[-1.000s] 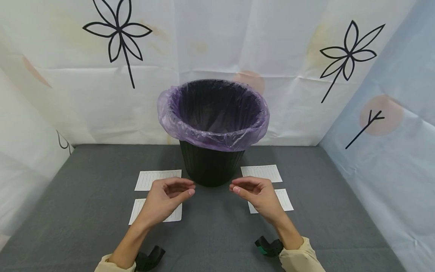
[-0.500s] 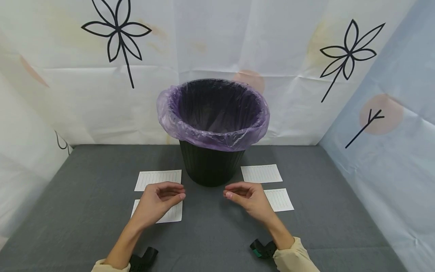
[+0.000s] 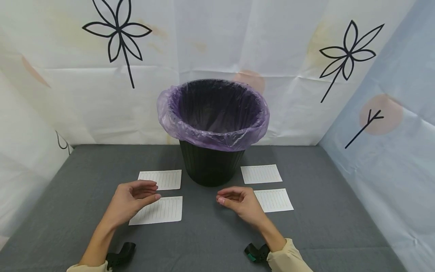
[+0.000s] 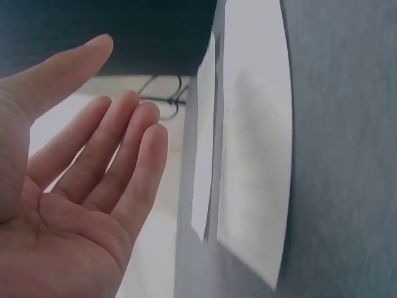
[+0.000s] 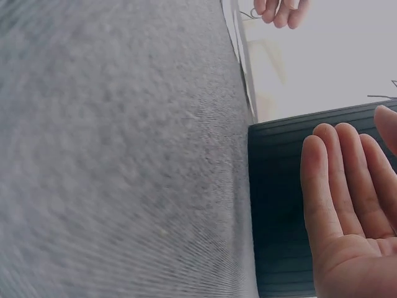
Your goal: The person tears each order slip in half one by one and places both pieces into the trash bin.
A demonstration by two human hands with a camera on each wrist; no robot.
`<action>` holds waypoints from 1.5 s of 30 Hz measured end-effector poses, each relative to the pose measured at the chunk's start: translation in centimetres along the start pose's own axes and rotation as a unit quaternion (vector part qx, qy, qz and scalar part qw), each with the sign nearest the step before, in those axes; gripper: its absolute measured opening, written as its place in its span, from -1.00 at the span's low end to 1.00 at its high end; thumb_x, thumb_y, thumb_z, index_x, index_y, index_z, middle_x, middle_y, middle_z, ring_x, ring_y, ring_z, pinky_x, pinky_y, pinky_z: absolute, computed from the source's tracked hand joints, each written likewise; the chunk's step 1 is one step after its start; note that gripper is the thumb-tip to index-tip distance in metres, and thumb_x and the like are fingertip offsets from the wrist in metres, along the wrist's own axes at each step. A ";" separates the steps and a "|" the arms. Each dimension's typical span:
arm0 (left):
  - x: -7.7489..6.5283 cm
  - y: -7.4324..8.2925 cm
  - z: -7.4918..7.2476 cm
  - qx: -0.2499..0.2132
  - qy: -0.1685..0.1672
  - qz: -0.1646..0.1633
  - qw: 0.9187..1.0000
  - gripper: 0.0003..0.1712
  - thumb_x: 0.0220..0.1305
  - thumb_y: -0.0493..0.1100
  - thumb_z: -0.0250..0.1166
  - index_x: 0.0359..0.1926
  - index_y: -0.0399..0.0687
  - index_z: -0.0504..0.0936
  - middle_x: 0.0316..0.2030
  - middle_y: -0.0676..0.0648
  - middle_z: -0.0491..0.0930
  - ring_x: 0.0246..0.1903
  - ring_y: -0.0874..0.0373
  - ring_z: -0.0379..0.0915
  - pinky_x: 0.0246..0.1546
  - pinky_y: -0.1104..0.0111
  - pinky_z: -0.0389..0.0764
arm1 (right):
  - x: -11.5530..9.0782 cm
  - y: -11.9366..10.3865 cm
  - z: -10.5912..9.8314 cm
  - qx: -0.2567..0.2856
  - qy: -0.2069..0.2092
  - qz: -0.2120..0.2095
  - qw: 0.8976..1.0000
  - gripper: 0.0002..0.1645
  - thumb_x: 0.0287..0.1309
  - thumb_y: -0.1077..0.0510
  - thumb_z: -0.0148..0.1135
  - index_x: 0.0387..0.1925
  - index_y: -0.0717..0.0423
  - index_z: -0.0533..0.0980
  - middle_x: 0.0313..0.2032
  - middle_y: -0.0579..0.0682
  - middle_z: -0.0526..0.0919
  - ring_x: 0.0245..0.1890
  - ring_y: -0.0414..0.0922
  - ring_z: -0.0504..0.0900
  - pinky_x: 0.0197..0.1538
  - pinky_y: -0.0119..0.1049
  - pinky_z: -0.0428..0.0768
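Note:
A dark bin lined with a purple plastic bag stands at the back middle of the table. Left of it lie two lined white cards, a rear card and a front card. My left hand hovers over their left ends, fingers loosely bent and holding nothing; the left wrist view shows its bare palm. Two similar cards lie to the right, a rear card and a front card. My right hand hovers in front of the bin, beside the front card, also holding nothing.
The table has a grey cloth cover. White fabric walls with printed flowers enclose its back and sides. A thin dark cord hangs at the back left corner. Dark wrist mounts sit under both forearms.
My left hand has moved well to the left, from beside the bin to over the left cards' outer ends. The right hand has drifted slightly left and nearer, uncovering more of the front right card.

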State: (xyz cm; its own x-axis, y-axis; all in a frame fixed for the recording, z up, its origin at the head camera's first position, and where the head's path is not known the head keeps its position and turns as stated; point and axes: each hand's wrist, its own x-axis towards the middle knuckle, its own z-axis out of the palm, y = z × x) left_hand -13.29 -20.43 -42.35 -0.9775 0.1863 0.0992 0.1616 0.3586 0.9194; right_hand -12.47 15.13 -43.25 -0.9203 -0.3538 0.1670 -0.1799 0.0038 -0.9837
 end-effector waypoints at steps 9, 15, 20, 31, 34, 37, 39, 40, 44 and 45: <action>-0.2 -1.2 -1.3 0.049 -0.011 -0.018 0.999 -0.36 0.07 -0.10 0.62 0.12 -0.32 0.63 -0.04 -0.19 0.72 -0.04 -0.07 0.67 -0.05 0.35 0.64 | -0.1 0.3 0.3 0.001 -0.005 0.011 1.000 -0.69 0.24 0.36 0.36 -0.06 0.55 0.59 -0.13 0.41 0.70 -0.17 -0.18 0.76 -0.10 -0.32 0.69; -0.3 -1.9 -1.9 0.091 -0.021 -0.010 0.996 -0.29 -0.02 -0.09 0.66 0.13 -0.30 0.64 -0.03 -0.15 0.72 -0.01 -0.08 0.66 -0.05 0.35 0.62 | -0.1 0.5 0.4 0.004 -0.010 0.013 1.000 -0.69 0.23 0.36 0.37 -0.06 0.54 0.60 -0.12 0.43 0.69 -0.16 -0.19 0.76 -0.09 -0.32 0.69; -0.3 -2.3 -2.6 0.126 -0.033 -0.009 0.991 -0.25 -0.07 -0.04 0.68 0.14 -0.27 0.64 -0.02 -0.11 0.72 0.01 -0.07 0.65 -0.04 0.31 0.60 | -0.1 0.6 0.4 0.002 -0.011 0.019 1.000 -0.70 0.23 0.35 0.37 -0.06 0.51 0.61 -0.12 0.44 0.69 -0.16 -0.18 0.76 -0.09 -0.32 0.69; -0.6 -2.7 -3.1 0.180 -0.060 -0.002 0.982 -0.23 -0.21 -0.04 0.73 0.07 -0.25 0.69 -0.06 -0.07 0.73 0.02 -0.09 0.63 0.04 0.22 0.58 | -0.1 0.6 0.3 -0.003 -0.016 0.033 0.999 -0.70 0.24 0.34 0.38 -0.06 0.49 0.61 -0.12 0.37 0.71 -0.14 -0.12 0.76 -0.09 -0.31 0.69; -0.5 -2.5 -3.0 0.198 -0.073 0.000 0.977 -0.26 -0.22 -0.05 0.73 0.04 -0.23 0.69 -0.09 -0.05 0.73 0.01 -0.09 0.62 0.04 0.01 0.56 | -0.1 0.7 0.4 -0.001 -0.020 0.036 0.999 -0.68 0.24 0.34 0.37 -0.05 0.51 0.60 -0.11 0.39 0.70 -0.14 -0.12 0.76 -0.09 -0.32 0.69; -0.4 -2.3 -2.9 0.206 -0.080 -0.007 0.975 -0.30 -0.21 -0.08 0.73 0.01 -0.19 0.70 -0.13 0.00 0.73 -0.02 -0.06 0.62 0.01 0.03 0.58 | -0.1 0.7 0.6 0.002 -0.026 0.039 0.999 -0.68 0.24 0.35 0.37 -0.05 0.52 0.60 -0.11 0.39 0.70 -0.15 -0.15 0.76 -0.10 -0.33 0.69; -0.4 -2.3 -2.7 0.206 -0.081 -0.011 0.975 -0.33 -0.21 -0.11 0.73 0.00 -0.19 0.70 -0.16 0.02 0.73 -0.07 -0.02 0.63 -0.02 0.09 0.60 | -0.1 0.7 0.8 0.004 -0.030 0.045 0.999 -0.68 0.23 0.35 0.37 -0.04 0.53 0.60 -0.11 0.39 0.70 -0.16 -0.17 0.75 -0.10 -0.33 0.69; -0.4 -2.3 -2.7 0.205 -0.082 -0.011 0.975 -0.35 -0.20 -0.13 0.73 -0.02 -0.19 0.71 -0.17 0.03 0.72 -0.09 0.01 0.63 -0.05 0.14 0.61 | -0.1 0.7 0.9 0.003 -0.032 0.047 0.998 -0.68 0.23 0.35 0.37 -0.04 0.52 0.60 -0.11 0.38 0.70 -0.16 -0.18 0.75 -0.10 -0.33 0.69; -0.3 -2.2 -2.3 0.194 -0.085 -0.001 0.977 -0.40 -0.18 -0.16 0.71 -0.06 -0.19 0.71 -0.22 0.07 0.72 -0.18 0.10 0.61 -0.14 0.27 0.61 | 0.2 0.6 1.6 -0.005 -0.038 0.048 0.998 -0.66 0.23 0.35 0.38 -0.03 0.53 0.59 -0.11 0.36 0.71 -0.16 -0.17 0.75 -0.09 -0.33 0.69; -0.2 -2.2 -2.2 0.190 -0.086 0.003 0.978 -0.41 -0.18 -0.16 0.71 -0.07 -0.19 0.71 -0.23 0.08 0.71 -0.19 0.11 0.61 -0.15 0.29 0.60 | 0.4 0.5 1.9 -0.009 -0.039 0.045 0.998 -0.66 0.22 0.36 0.38 -0.02 0.54 0.59 -0.11 0.36 0.71 -0.15 -0.15 0.75 -0.09 -0.33 0.68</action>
State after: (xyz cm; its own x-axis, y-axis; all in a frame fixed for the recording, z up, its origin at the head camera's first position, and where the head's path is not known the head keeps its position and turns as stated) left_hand -13.71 -23.25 -43.52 -0.9446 0.3280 0.0091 0.2380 0.6657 0.7072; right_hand -12.24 13.24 -43.83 -0.9031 -0.4233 0.0722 -0.1048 0.0543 -0.9930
